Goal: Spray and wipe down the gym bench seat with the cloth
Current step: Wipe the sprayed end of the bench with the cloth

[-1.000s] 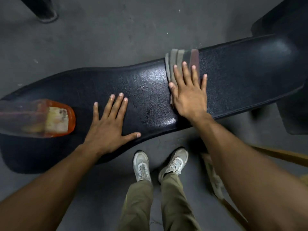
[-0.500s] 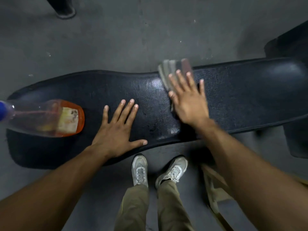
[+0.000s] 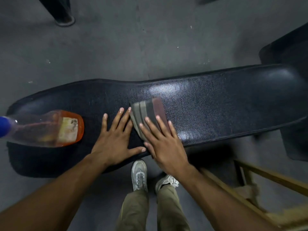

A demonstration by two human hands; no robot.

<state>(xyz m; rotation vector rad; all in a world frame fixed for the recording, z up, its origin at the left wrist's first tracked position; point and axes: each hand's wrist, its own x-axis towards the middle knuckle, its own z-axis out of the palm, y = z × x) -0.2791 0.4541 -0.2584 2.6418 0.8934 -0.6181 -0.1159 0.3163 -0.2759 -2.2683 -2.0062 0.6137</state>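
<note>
A long black padded bench seat (image 3: pixel 216 107) runs across the view, glossy in its middle. A folded grey cloth with a dark red stripe (image 3: pixel 148 110) lies flat on it. My right hand (image 3: pixel 163 144) presses on the cloth's near part with fingers spread. Beside it, my left hand (image 3: pixel 115 139) rests flat on the bare seat, fingers apart, its fingertips just touching the cloth's left edge. A clear spray bottle with orange liquid and a blue cap (image 3: pixel 50 127) stands on the left end of the seat.
The grey floor (image 3: pixel 133 47) lies beyond the bench. A dark post foot (image 3: pixel 65 19) stands at the top left. Another black pad (image 3: pixel 290 50) rises at the right. A wooden frame (image 3: pixel 260 184) sits low on the right. My shoes (image 3: pixel 140 174) are below the seat's near edge.
My right hand has slid the cloth leftward and toward the near edge along the seat, ending next to my left hand. The left hand stays flat on the seat.
</note>
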